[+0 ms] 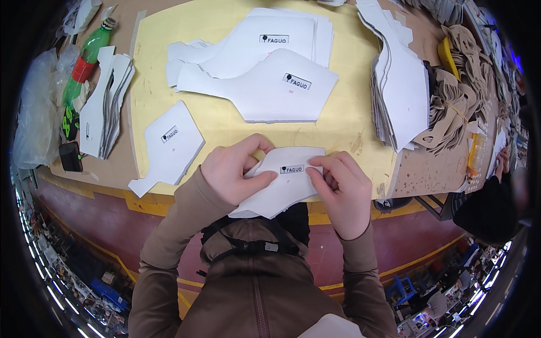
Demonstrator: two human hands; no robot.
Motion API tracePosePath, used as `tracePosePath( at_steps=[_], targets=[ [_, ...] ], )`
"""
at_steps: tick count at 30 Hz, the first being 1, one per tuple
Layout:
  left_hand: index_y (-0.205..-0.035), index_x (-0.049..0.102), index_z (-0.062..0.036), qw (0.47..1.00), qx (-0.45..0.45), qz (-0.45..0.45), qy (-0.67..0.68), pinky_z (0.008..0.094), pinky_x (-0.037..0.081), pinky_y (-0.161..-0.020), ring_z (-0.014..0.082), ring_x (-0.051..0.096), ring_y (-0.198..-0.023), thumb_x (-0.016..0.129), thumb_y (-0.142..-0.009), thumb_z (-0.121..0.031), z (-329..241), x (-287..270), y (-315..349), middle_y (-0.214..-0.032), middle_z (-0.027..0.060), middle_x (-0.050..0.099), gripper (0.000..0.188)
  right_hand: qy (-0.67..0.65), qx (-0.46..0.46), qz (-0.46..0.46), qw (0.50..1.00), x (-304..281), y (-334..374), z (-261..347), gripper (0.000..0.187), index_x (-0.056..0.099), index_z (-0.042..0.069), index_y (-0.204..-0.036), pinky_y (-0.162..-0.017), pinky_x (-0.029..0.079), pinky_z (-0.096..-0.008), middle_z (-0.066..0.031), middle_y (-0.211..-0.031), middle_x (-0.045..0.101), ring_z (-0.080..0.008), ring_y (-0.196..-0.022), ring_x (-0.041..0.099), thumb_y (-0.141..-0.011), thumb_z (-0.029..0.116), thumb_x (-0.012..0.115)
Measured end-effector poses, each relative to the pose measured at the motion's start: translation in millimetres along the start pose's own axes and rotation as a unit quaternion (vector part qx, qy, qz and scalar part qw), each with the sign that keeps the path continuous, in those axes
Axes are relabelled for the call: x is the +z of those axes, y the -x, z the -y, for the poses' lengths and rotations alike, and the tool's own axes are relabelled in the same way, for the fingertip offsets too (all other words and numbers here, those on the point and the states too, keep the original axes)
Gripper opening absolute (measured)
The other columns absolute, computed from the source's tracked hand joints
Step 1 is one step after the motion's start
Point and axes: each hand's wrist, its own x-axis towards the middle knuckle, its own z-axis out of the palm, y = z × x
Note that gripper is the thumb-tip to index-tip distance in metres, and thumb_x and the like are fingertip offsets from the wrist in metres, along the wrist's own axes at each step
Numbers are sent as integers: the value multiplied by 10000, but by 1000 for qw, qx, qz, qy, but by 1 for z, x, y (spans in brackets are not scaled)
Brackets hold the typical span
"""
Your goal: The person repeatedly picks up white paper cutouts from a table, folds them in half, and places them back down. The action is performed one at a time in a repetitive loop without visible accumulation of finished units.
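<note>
A white cut panel (282, 191) with a small dark-framed label (292, 169) lies at the table's near edge, in front of my body. My left hand (228, 172) grips its left side, the thumb on top and the fingers curled behind the edge. With thumb and forefinger closed, my right hand (345, 194) pinches the panel at its right side, next to the label. To the left a similar single panel (172, 147) lies flat. Beyond my hands is a pile of more labelled white panels (276, 98), overlapping one another.
A yellow sheet (225, 124) covers the table's middle. At left are a green bottle (90, 56), stacked white panels (104, 107) and clear plastic bags (36, 112). At right stand a tall white stack (400, 84) and bundled tan pieces (451, 115). A person in black (487, 211) is far right.
</note>
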Motion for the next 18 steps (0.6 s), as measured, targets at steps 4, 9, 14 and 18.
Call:
tracePosePath(
  at_steps=[4, 9, 14, 18],
  targets=[
    [-1159, 575, -45, 1000, -2, -2, 13, 245, 470, -584, 75, 651, -627, 726, -897, -118, 1, 1, 0, -721, 87, 731, 311, 54, -55, -30, 997, 4, 2, -1, 166, 738, 4, -983, -605, 480, -272, -53, -880, 582, -145, -685, 562, -824, -35, 765],
    [-1160, 578, -51, 1000, 11, -8, -2, 247, 465, -579, 80, 647, -616, 729, -892, -127, 1, 1, 1, -715, 86, 725, 317, 39, -84, -30, 995, 7, 4, -5, 182, 741, 1, -984, -700, 527, -303, -85, -958, 605, -198, -840, 634, -809, -38, 773],
    [-1148, 581, -56, 1000, 16, -18, -1, 256, 448, -557, 92, 629, -577, 728, -889, -139, -1, 2, 2, -697, 88, 714, 309, 1, -96, -9, 995, 3, 2, -10, 210, 740, -14, -985, -743, 543, -314, -97, -1008, 640, -218, -881, 661, -785, -33, 800],
    [-1140, 582, -57, 1000, 22, -19, -11, 263, 439, -546, 101, 621, -558, 729, -887, -147, -1, 2, 2, -686, 88, 708, 306, 2, -101, -20, 995, 5, 2, -10, 217, 738, -22, -976, -743, 544, -314, -94, -994, 642, -218, -868, 662, -771, -32, 812]
  ],
)
